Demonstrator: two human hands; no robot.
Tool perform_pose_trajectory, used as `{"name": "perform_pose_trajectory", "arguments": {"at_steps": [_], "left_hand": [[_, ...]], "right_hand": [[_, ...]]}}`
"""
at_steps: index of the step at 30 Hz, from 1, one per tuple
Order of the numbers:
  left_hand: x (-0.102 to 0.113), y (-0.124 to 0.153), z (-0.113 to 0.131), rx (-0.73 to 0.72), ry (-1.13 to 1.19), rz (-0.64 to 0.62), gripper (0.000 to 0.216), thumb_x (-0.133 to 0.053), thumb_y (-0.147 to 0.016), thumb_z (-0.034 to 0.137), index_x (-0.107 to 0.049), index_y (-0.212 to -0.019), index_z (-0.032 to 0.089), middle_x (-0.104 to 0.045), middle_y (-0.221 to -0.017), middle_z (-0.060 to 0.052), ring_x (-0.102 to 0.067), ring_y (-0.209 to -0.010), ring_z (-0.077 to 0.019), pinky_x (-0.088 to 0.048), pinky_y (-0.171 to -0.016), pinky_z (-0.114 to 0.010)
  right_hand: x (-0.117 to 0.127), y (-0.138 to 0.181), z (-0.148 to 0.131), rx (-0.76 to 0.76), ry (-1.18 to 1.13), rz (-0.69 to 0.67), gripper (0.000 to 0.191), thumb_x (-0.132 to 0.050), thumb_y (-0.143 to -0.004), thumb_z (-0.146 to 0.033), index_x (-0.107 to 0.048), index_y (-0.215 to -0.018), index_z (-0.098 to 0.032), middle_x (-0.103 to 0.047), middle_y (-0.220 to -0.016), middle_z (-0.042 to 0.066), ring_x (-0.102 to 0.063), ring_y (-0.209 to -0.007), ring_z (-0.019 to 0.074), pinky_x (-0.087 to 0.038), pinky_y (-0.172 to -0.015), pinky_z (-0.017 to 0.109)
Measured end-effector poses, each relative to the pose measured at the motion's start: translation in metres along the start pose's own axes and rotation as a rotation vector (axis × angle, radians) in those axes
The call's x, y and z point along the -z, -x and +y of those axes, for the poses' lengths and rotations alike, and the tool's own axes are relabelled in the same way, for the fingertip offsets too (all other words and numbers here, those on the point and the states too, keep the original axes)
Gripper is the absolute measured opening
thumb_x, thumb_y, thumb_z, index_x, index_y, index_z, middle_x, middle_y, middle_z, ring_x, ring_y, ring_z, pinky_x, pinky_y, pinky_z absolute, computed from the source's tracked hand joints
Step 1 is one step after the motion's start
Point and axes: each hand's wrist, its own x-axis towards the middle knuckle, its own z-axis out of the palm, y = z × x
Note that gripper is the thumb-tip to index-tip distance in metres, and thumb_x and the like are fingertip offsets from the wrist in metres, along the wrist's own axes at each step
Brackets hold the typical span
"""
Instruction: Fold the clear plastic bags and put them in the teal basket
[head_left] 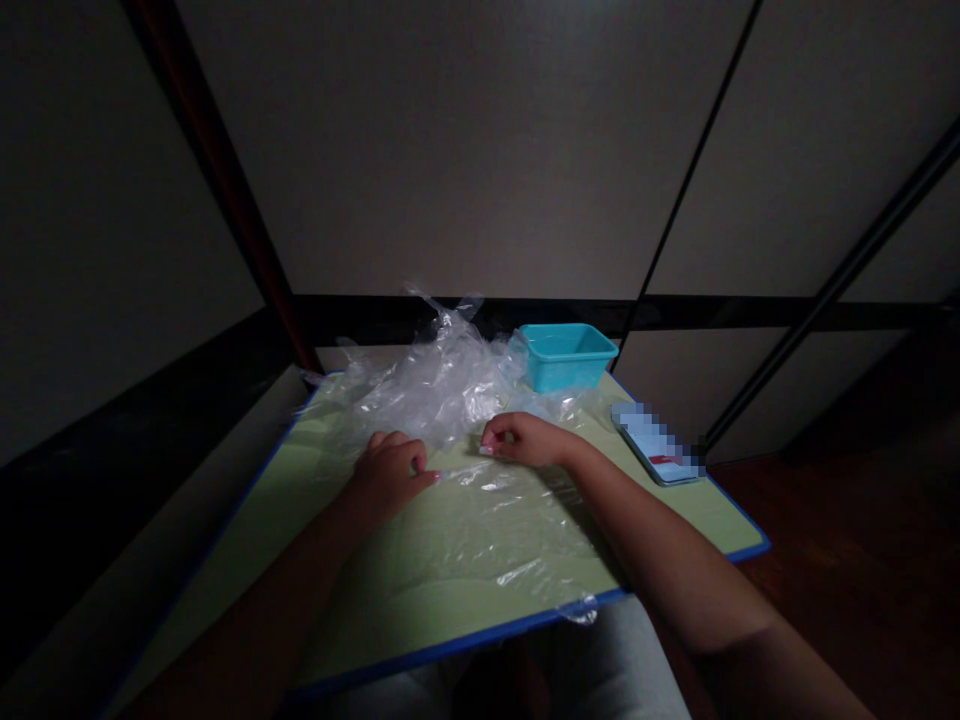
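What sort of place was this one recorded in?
Probably a room in a home, though the dim light leaves some doubt: large pale panels, perhaps wardrobe doors, stand behind a small blue-edged table, and the floor is reddish-brown.

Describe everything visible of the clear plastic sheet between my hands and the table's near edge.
The clear plastic sheet looks thin, glossy and wrinkled. It lies spread on the pale green tabletop, which shows through it. Its far edge reaches the left hand and passes close by the right hand; any grip is unclear. Its near end pokes over the blue edge.
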Motion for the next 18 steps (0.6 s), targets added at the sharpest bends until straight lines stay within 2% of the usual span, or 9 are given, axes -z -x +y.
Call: {"name": "perform_pose_trajectory", "arguments": {"at_steps": [5,8,12,18], "left_hand": [[-0.001,0.000,0.000,-0.010,-0.015,-0.017,0.020,-0.062,-0.065,0.039,-0.053,-0.061,0.021,-0.053,-0.074,-0.001,-0.044,-0.082,-0.0218,-0.035,-0.075,-0.031],[-0.002,0.000,0.000,0.012,-0.021,-0.025,0.021,-0.062,-0.064,0.040,-0.053,-0.060,0.021,-0.053,-0.074,-0.001,-0.044,-0.083,-0.0220,-0.036,-0.075,-0.031],[-0.002,-0.001,-0.001,0.005,-0.032,-0.026,0.021,-0.063,-0.063,0.040,-0.054,-0.061,0.021,-0.053,-0.075,-0.001,-0.045,-0.083,-0.0221,-0.036,-0.077,-0.033],[0.002,-0.001,0.002,0.040,-0.013,-0.046,0.019,-0.064,-0.062,0.038,-0.053,-0.061,0.022,-0.052,-0.074,0.000,-0.045,-0.085,-0.0224,-0.037,-0.079,-0.033]], "right_hand": [[-0.010,-0.002,-0.002,-0.002,-0.101,-0.043,0.010,-0.048,-0.078,-0.015,-0.057,-0.080,-0.011,-0.055,-0.069,0.000,-0.046,-0.063,0.0091,-0.037,-0.060,0.020],[-0.016,-0.005,0.000,-0.024,-0.032,-0.062,0.010,-0.049,-0.075,-0.009,-0.058,-0.079,-0.011,-0.057,-0.071,0.001,-0.047,-0.063,0.0089,-0.037,-0.060,0.019],[-0.018,-0.007,-0.001,-0.086,0.089,-0.073,0.010,-0.050,-0.077,-0.012,-0.060,-0.080,-0.011,-0.059,-0.072,0.002,-0.046,-0.063,0.0092,-0.035,-0.060,0.019],[-0.018,-0.009,-0.010,-0.161,0.285,-0.100,0.014,-0.050,-0.081,-0.019,-0.060,-0.074,-0.011,-0.054,-0.065,0.001,-0.040,-0.059,0.0087,-0.030,-0.056,0.020]]}}
